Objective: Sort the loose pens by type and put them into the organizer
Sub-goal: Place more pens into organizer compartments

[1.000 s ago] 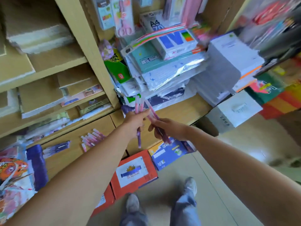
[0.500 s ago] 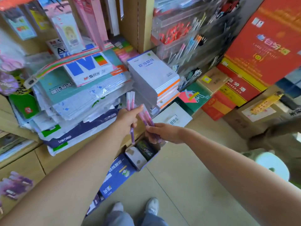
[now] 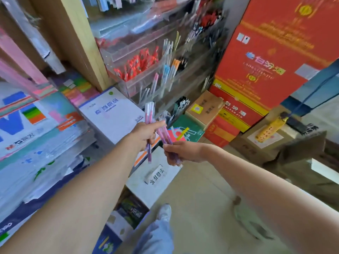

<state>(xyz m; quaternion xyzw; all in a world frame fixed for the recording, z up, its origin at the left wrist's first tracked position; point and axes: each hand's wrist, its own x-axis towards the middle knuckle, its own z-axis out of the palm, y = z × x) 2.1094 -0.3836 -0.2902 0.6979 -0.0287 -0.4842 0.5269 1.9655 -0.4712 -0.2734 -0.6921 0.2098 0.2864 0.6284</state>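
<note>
Moved: the view swung right, so the clear pen organizer (image 3: 139, 77) is now right behind the hands | left hand (image 3: 145, 133) fingers curled round upright pink pens (image 3: 149, 114) | right hand (image 3: 185, 152) fingers pinch tilted pink pens (image 3: 166, 134), just beside the left thumb

Beige tiled floor (image 3: 198, 202), wooden shelving (image 3: 80, 43)

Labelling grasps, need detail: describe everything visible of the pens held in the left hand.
The pen bundle is small, its count blurred: pink-to-purple plastic-looking barrels with clear whitish caps on top. It stands nearly upright, both ends sticking out of the left hand, which grips it mid-length, in the air before the clear organizer. The right hand holds other pens leaning close; contact unclear.
</note>
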